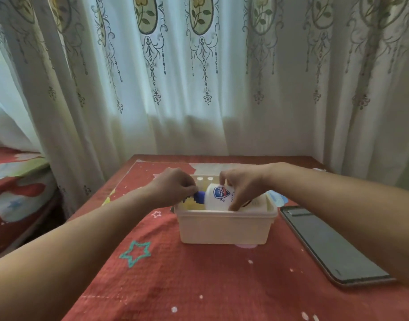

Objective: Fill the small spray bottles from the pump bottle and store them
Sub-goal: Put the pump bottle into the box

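Observation:
A cream plastic box [224,228] stands on the red cloth at the table's middle. A white pump bottle [218,197] with a blue and red label lies on its side over the box's opening, its blue pump head pointing left. My left hand [175,186] grips the blue pump head [201,196]. My right hand [242,184] holds the bottle's body from above, fingers reaching down its right side. Two small white caps [204,179] show at the box's far wall; the small bottles below them are hidden.
A dark phone [330,244] lies flat on the cloth to the right of the box, under my right forearm. The red star-patterned cloth [175,274] covers the table. Curtains hang close behind the table. A bed with a colourful cover [16,186] stands at the left.

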`<state>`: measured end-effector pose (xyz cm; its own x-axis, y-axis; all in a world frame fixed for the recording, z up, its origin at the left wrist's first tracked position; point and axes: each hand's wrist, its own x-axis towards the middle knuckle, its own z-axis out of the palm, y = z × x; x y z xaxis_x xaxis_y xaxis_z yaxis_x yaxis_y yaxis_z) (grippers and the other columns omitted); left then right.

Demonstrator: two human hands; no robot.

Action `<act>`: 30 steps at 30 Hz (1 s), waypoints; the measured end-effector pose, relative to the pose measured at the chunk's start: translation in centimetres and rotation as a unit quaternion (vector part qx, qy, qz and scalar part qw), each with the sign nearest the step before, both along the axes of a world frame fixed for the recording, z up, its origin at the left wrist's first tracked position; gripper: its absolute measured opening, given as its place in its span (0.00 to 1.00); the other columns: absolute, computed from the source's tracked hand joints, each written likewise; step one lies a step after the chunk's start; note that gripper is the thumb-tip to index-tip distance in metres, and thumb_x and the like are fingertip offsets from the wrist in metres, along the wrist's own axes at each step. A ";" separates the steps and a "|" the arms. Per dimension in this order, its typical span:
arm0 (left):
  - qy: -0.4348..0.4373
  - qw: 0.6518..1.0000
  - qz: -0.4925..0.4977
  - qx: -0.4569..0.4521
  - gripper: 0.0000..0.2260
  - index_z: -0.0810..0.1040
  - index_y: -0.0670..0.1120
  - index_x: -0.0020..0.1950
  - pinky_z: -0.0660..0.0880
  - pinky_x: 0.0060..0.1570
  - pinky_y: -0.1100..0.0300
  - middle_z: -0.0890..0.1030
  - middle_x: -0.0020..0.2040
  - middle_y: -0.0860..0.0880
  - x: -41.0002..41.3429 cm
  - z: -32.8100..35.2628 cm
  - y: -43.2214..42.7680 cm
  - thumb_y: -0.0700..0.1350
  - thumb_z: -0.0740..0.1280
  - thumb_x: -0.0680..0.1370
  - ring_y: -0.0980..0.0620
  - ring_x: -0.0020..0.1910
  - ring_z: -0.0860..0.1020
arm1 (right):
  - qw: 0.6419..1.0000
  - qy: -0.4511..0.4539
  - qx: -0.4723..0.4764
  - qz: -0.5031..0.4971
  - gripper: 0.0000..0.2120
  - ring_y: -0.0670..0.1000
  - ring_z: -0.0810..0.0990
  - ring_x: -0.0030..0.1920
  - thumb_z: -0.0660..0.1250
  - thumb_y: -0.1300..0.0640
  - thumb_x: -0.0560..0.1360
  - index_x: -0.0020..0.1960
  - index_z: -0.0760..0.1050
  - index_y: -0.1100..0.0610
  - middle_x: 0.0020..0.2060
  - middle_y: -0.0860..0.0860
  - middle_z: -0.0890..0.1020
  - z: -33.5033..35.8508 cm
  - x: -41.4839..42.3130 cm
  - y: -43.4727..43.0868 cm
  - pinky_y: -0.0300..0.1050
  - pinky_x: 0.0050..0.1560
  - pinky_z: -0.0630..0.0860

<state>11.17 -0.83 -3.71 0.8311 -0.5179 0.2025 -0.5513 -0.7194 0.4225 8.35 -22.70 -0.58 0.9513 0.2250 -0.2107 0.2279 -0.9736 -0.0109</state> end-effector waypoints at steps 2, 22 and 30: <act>0.002 0.999 -0.006 0.045 0.11 0.84 0.50 0.38 0.73 0.36 0.62 0.81 0.33 0.56 0.1 -0.1 -0.3 0.47 0.66 0.78 0.56 0.33 0.78 | 0.999 0.040 0.004 -0.015 0.33 0.50 0.79 0.52 0.79 0.45 0.66 0.66 0.69 0.50 0.54 0.46 0.78 -0.4 0.6 0.2 0.48 0.56 0.78; 0.001 0.984 -0.056 0.172 0.07 0.85 0.46 0.45 0.69 0.36 0.67 0.81 0.40 0.53 -1.2 -0.7 -1.6 0.48 0.69 0.77 0.57 0.37 0.76 | 0.976 0.176 0.101 -0.077 0.21 0.50 0.77 0.57 0.72 0.50 0.77 0.68 0.74 0.52 0.58 0.47 0.77 -3.2 1.0 0.1 0.44 0.56 0.76; 0.002 0.979 -0.064 0.195 0.09 0.81 0.51 0.38 0.70 0.35 0.66 0.78 0.35 0.57 -3.2 -0.7 -1.8 0.52 0.71 0.76 0.56 0.37 0.77 | 0.976 0.181 0.098 -0.071 0.22 0.50 0.77 0.57 0.73 0.48 0.76 0.68 0.74 0.51 0.58 0.47 0.77 -3.2 -1.5 0.5 0.44 0.54 0.76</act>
